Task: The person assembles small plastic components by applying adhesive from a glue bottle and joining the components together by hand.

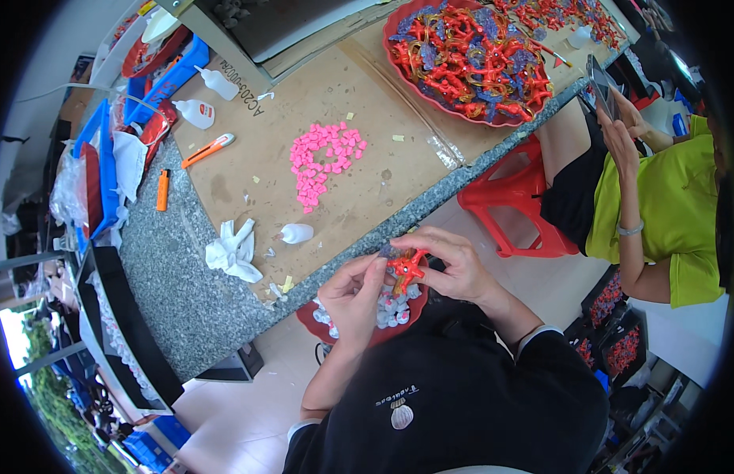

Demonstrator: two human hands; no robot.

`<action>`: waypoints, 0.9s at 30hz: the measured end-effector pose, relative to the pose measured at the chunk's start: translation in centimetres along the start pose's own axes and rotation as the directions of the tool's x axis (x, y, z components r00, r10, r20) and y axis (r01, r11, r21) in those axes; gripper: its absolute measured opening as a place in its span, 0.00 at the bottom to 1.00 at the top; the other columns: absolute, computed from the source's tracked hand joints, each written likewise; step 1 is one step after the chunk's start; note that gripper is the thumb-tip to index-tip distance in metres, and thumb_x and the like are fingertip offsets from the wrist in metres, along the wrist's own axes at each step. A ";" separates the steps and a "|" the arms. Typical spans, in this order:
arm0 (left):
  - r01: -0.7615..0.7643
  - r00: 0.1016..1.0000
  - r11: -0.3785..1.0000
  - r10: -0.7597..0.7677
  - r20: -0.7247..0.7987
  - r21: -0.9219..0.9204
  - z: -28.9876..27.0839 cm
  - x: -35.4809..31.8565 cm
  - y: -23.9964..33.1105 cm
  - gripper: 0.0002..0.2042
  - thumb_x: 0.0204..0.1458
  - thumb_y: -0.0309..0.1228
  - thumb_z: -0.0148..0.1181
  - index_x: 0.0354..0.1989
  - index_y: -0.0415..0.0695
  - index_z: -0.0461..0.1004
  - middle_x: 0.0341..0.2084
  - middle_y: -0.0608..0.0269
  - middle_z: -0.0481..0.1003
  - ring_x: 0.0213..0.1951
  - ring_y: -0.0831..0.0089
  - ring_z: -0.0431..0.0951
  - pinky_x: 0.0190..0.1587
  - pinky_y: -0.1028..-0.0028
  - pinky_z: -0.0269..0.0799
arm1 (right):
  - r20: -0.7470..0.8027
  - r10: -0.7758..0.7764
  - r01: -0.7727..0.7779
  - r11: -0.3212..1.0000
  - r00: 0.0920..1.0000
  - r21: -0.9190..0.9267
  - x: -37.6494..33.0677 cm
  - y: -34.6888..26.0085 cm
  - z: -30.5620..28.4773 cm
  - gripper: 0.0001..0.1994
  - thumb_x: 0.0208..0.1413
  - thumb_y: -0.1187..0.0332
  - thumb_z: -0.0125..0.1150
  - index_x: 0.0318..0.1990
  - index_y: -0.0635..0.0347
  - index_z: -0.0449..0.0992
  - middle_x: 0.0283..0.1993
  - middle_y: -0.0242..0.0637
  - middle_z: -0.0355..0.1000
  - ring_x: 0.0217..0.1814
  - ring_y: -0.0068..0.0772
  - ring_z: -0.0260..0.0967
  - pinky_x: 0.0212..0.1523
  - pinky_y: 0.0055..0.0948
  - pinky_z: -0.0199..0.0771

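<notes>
Near the bench's front edge, a small red plastic figure [407, 268] with translucent purple and amber parts is held between my two hands. My right hand [459, 265] grips it from the right, thumb and fingers pinched. From the left, my left hand [357, 296] pinches at the purple part with thumb and forefinger. Just below the figure, a red bowl [310, 318] sits by my lap, holding several small whitish pieces [392, 310]. On the brown cardboard lies a patch of small pink pieces [310, 158]. A white dropper bottle [296, 233] rests closer to my left hand.
A big red scalloped basin [394, 66] heaped with similar figures stands at the far right. A crumpled white cloth [233, 251], an orange cutter [208, 150], an orange lighter [162, 190] and white bottles [195, 113] lie leftward. Another person in a yellow-green shirt [659, 213] holds a phone [601, 85].
</notes>
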State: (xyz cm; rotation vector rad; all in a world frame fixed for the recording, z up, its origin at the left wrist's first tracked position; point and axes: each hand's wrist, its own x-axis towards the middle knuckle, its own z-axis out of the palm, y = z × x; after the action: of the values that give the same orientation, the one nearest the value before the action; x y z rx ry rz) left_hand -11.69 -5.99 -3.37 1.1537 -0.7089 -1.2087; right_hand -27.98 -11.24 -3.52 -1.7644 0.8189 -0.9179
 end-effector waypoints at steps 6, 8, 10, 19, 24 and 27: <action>0.237 0.967 0.967 -0.227 0.114 -0.088 0.1 0.9 0.7 0.08 0.50 0.22 0.57 0.39 0.36 0.73 0.26 0.59 0.76 0.25 0.81 0.75 0.18 0.87 0.62 | 0.006 -0.038 0.038 0.999 0.999 0.016 1.1 -0.9 -0.1 0.28 0.36 0.71 0.69 0.50 0.59 0.70 0.41 0.38 0.69 0.41 0.33 0.68 0.41 0.27 0.68; 0.236 0.969 0.967 -0.227 0.100 -0.100 0.1 0.8 0.5 0.07 0.51 0.24 0.57 0.38 0.36 0.73 0.24 0.59 0.76 0.21 0.82 0.74 0.16 0.87 0.59 | 0.024 -0.023 0.023 1.000 0.999 0.009 1.1 -1.3 -0.1 0.28 0.36 0.70 0.69 0.51 0.60 0.69 0.41 0.39 0.69 0.41 0.33 0.68 0.41 0.26 0.68; 0.236 0.970 0.966 -0.227 0.086 -0.111 0.0 1.0 0.5 0.07 0.51 0.25 0.57 0.37 0.35 0.74 0.21 0.59 0.76 0.18 0.84 0.72 0.15 0.88 0.56 | 0.041 -0.008 0.008 1.000 0.999 0.002 1.2 -1.4 -0.2 0.29 0.37 0.69 0.69 0.51 0.61 0.69 0.42 0.40 0.68 0.41 0.34 0.68 0.42 0.26 0.68; 0.426 0.891 0.900 -0.401 0.213 -0.086 -0.2 1.4 0.6 0.13 0.56 0.33 0.52 0.30 0.33 0.74 0.09 0.59 0.70 0.08 0.88 0.57 0.11 0.86 0.44 | -0.129 0.028 -0.027 1.000 0.991 0.011 0.8 -0.1 -0.4 0.15 0.48 0.75 0.57 0.45 0.68 0.72 0.37 0.43 0.72 0.32 0.31 0.70 0.33 0.24 0.69; 0.495 0.861 0.866 -0.480 0.167 -0.064 0.4 1.6 1.3 0.13 0.56 0.32 0.51 0.28 0.33 0.74 0.10 0.61 0.70 0.08 0.88 0.57 0.11 0.86 0.44 | -0.130 0.130 -0.121 0.990 0.983 0.075 0.7 -0.3 -0.2 0.13 0.48 0.75 0.57 0.43 0.68 0.73 0.36 0.43 0.73 0.31 0.27 0.70 0.32 0.22 0.69; 0.504 0.851 0.862 -0.487 0.196 -0.048 -0.1 1.6 0.8 0.12 0.56 0.32 0.51 0.27 0.34 0.74 0.10 0.63 0.69 0.09 0.88 0.58 0.11 0.86 0.44 | -0.149 0.139 -0.130 0.989 0.979 0.063 0.8 -0.6 -0.1 0.12 0.48 0.76 0.56 0.42 0.67 0.74 0.35 0.42 0.74 0.31 0.26 0.71 0.32 0.22 0.69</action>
State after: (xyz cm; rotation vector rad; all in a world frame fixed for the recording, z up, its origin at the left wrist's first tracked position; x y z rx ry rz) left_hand -10.93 -7.50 -2.93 1.1939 -0.4832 -1.7839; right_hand -27.54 -11.77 -2.75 -1.5863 0.9915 -0.9846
